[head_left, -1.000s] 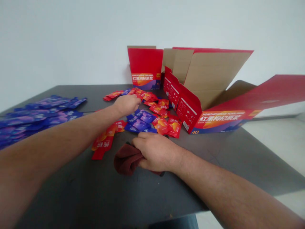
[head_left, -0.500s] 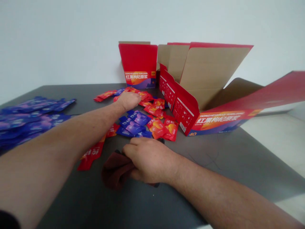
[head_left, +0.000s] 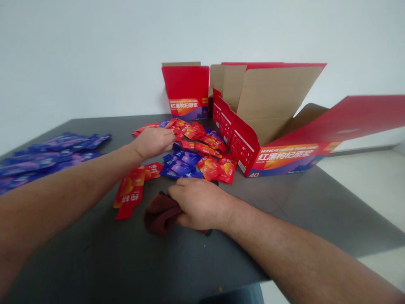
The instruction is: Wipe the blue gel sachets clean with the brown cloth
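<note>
My right hand (head_left: 201, 204) is closed around a bunched dark-brown cloth (head_left: 161, 214) on the grey table. My left hand (head_left: 155, 141) hovers by the left side of the pile, its fingers curled together; what is in them, if anything, is hidden. Red sachets (head_left: 190, 130) lie just beyond its fingertips. Between my two hands sits a cluster of blue-purple sachets (head_left: 181, 162), with more red sachets (head_left: 209, 168) to their right. A few red sachets (head_left: 130, 188) rest below my left wrist, one pointing toward me.
A large open red carton (head_left: 242, 145) stands at the right with its flaps spread. Behind the pile is a second red carton (head_left: 186, 86). Blue-purple sachets (head_left: 53, 154) are heaped at the left, partly behind my left forearm. The table edge (head_left: 357, 194) slopes along the right.
My left hand has drawn back left and toward me from the red sachets, some of which now lie differently. My right hand still grips the cloth. The view has shifted slightly.
</note>
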The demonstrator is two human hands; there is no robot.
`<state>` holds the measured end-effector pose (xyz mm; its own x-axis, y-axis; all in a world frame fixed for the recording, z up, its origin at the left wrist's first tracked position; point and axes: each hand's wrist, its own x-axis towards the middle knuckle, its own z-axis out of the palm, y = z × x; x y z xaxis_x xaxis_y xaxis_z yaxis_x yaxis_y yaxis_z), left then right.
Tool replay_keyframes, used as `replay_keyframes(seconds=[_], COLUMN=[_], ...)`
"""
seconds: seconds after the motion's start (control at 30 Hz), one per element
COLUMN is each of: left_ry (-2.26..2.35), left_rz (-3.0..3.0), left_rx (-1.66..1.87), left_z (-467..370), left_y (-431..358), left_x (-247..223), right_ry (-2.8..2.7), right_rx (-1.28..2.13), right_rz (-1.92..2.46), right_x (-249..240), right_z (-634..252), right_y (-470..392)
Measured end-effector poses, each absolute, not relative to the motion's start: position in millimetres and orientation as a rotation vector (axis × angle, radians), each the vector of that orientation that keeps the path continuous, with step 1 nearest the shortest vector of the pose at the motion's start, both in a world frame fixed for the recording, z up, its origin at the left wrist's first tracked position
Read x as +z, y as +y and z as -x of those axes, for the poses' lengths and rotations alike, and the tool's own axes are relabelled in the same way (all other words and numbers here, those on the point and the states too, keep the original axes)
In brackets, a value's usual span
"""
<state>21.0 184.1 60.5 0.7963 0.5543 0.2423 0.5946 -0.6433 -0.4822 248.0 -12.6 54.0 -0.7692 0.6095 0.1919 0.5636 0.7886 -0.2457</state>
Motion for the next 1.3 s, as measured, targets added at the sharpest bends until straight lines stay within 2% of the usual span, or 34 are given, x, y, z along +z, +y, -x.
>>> replay_keyframes(seconds=[0.37, 0.73, 0.93, 1.07, 1.17, 1.3], left_ry=[-0.954, -0.973, -0.943, -0.772, -0.592, -0.588], left_rz=[2.412, 2.58, 2.68, 2.833, 2.966, 3.002], left_rx=[0.011, 0.022, -0.186, -0.326, -0.254, -0.163], left_z=[16, 24, -42, -113, -159, -185], left_y=[104, 93, 127, 149, 167, 188], left_x=[63, 67, 80, 69, 50, 31], right_ry=[-2.747, -2.742, -2.75, -2.744, -2.75, -2.731], right_rx=[0.29, 0.28, 0.263, 0.267, 0.291, 0.296], right_rz=[0.941, 0.938, 0.917, 0.932, 0.932, 0.916], right_x=[58, 57, 57, 57, 56, 54], right_z=[-248, -247, -248, -247, -246, -247], right_y=[-14, -15, -14, -13, -12, -11])
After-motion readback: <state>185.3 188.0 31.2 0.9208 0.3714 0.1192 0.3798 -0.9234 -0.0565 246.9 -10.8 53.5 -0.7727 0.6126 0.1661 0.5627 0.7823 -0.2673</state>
